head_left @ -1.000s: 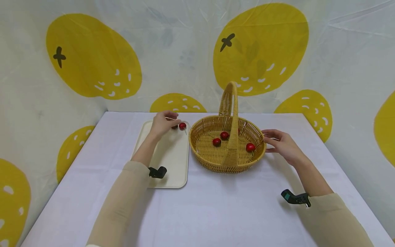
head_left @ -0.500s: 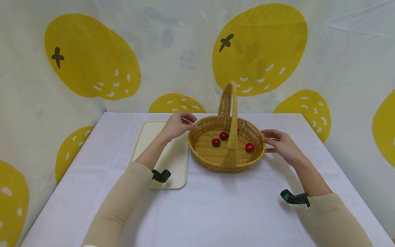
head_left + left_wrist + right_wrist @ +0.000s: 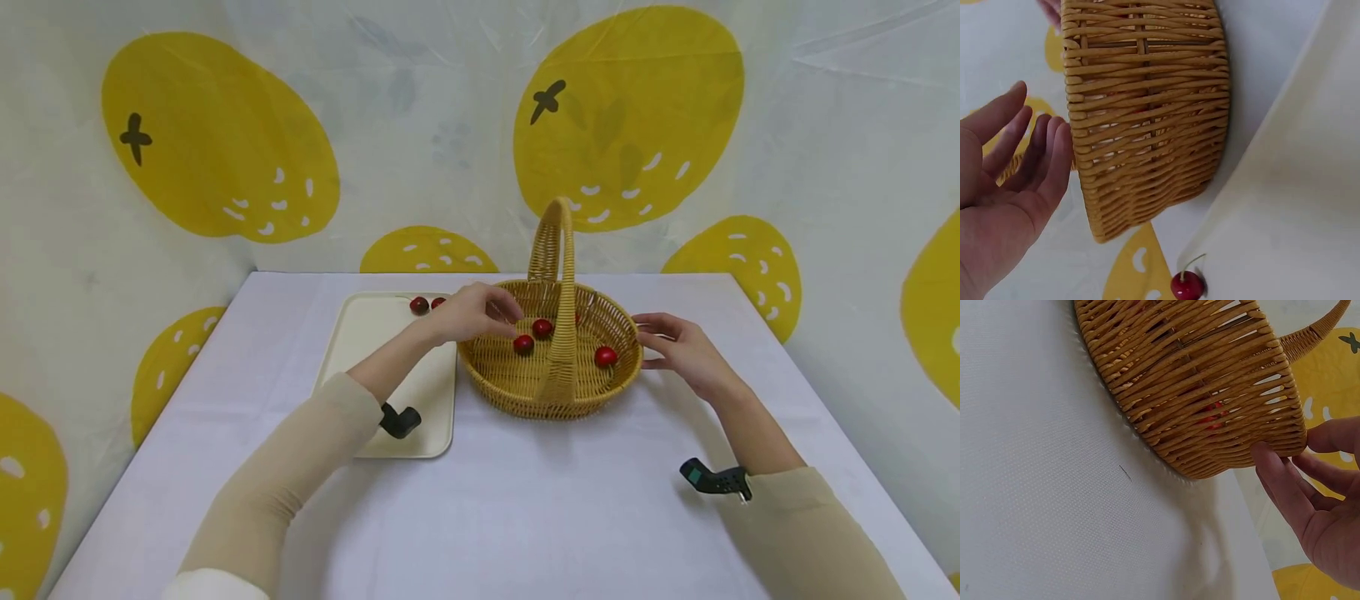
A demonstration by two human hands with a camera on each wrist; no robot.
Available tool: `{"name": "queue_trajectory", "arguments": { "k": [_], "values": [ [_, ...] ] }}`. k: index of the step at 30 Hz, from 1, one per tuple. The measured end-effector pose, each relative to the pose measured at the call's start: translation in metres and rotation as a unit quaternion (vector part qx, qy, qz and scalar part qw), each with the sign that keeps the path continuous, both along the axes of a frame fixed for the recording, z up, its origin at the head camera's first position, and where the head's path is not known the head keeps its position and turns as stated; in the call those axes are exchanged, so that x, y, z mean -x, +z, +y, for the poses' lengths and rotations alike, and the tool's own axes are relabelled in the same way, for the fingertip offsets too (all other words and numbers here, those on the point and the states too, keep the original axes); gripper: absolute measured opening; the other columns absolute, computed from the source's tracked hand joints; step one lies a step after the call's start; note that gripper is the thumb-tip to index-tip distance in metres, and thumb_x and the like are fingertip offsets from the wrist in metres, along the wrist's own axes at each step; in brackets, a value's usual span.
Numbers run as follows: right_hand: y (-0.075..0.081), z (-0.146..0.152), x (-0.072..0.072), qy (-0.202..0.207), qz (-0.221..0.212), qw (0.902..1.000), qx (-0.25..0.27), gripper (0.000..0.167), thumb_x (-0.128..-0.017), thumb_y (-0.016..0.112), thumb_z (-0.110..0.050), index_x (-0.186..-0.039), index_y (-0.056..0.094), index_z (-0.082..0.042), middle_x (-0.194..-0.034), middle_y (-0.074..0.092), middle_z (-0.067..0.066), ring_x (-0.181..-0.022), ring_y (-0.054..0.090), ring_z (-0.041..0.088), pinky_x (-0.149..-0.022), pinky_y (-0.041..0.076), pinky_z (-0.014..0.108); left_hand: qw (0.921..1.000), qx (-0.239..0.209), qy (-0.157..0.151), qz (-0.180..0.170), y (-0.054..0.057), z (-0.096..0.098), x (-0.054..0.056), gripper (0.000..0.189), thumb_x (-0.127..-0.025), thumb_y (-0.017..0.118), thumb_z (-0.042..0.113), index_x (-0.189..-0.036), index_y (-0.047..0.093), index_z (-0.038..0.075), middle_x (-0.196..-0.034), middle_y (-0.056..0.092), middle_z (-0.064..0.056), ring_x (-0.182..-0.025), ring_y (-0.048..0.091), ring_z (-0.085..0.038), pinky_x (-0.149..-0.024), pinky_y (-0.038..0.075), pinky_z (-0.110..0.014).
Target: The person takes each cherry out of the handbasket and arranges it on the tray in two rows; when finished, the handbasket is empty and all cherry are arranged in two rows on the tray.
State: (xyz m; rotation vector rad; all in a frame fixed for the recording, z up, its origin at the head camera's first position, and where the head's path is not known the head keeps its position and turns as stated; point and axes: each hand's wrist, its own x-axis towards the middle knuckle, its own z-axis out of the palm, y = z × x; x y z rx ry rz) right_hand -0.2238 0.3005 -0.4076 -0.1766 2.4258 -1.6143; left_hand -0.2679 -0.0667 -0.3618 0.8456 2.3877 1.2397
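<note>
Over the left rim of an oval wicker basket (image 3: 480, 375) with a tall handle hovers my left hand (image 3: 474, 312), its fingers loosely bent. Nothing shows between thumb and fingers of this hand (image 3: 1016, 169) in the left wrist view. Its fingertips are near a red cherry (image 3: 523, 344) inside the basket. More cherries lie there, one (image 3: 542, 328) just behind and another (image 3: 606, 357) at the right, with one partly hidden by the handle. My right hand (image 3: 690, 354) touches the basket's right outer rim with extended fingertips; the right wrist view shows this hand (image 3: 1329, 500) against the wicker (image 3: 1210, 412).
A cream tray (image 3: 375, 358) lies left of the basket, partly under my left forearm. Two cherries sit at its far end, one (image 3: 419, 306) in full view and one (image 3: 438, 303) partly covered by the hand. White cloth (image 3: 525, 508) covers the table; a fruit-print curtain (image 3: 420, 125) stands behind.
My left hand has moved right, from above the cherries on the tray to over the basket's left side. Both tray cherries show again. The right hand stays at the basket's rim.
</note>
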Motion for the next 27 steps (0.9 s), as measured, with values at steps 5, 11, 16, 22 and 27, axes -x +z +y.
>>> {"name": "queue_trajectory", "arguments": {
  "k": [5,11,16,22,27],
  "values": [
    [0.001,0.000,0.000,0.001,0.003,1.0000,-0.002,0.055,-0.109,0.053,-0.024,-0.152,0.037,0.007,-0.145,0.044,0.030,-0.105,0.060,0.009,-0.082,0.059,0.031,0.9962,0.028,-0.083,-0.004,0.002,0.015,0.004,0.025,-0.094,0.078,0.013,-0.115,0.072,0.001,-0.105,0.071,-0.002,-0.097,0.068,-0.016,-0.086,0.054,-0.027],
    [0.001,0.000,0.000,0.000,-0.002,1.0000,0.000,0.055,-0.109,0.054,-0.025,-0.152,0.038,0.006,-0.146,0.044,0.030,-0.107,0.060,0.010,-0.083,0.059,0.032,0.9829,0.072,-0.169,0.017,0.006,0.032,0.006,0.014,-0.098,0.072,0.015,-0.111,0.073,0.007,-0.105,0.071,0.000,-0.098,0.067,-0.013,-0.085,0.054,-0.025],
    [0.001,0.000,0.000,0.002,-0.002,1.0000,0.000,0.055,-0.109,0.054,-0.024,-0.152,0.038,0.006,-0.146,0.044,0.030,-0.107,0.060,0.010,-0.084,0.059,0.033,0.9666,0.115,-0.226,0.035,0.010,0.045,0.011,0.015,-0.101,0.068,0.014,-0.113,0.073,0.007,-0.105,0.071,-0.001,-0.098,0.065,-0.015,-0.085,0.051,-0.025],
    [0.002,0.000,0.000,0.006,0.000,1.0000,-0.002,0.054,-0.109,0.053,-0.022,-0.152,0.037,0.007,-0.146,0.044,0.031,-0.107,0.060,0.010,-0.084,0.059,0.033,0.9420,0.196,-0.272,0.017,0.004,0.062,0.015,0.023,-0.103,0.062,0.011,-0.125,0.070,0.009,-0.118,0.069,0.003,-0.109,0.062,-0.006,-0.094,0.048,-0.022],
    [0.003,0.000,0.000,0.004,-0.001,1.0000,-0.008,0.054,-0.109,0.054,-0.024,-0.152,0.039,0.006,-0.146,0.045,0.030,-0.107,0.061,0.011,-0.084,0.058,0.033,0.9215,0.226,-0.315,-0.013,0.001,0.072,0.014,0.029,-0.106,0.058,0.013,-0.134,0.064,0.012,-0.129,0.063,0.001,-0.117,0.056,-0.008,-0.100,0.043,-0.022]
  ]
}}
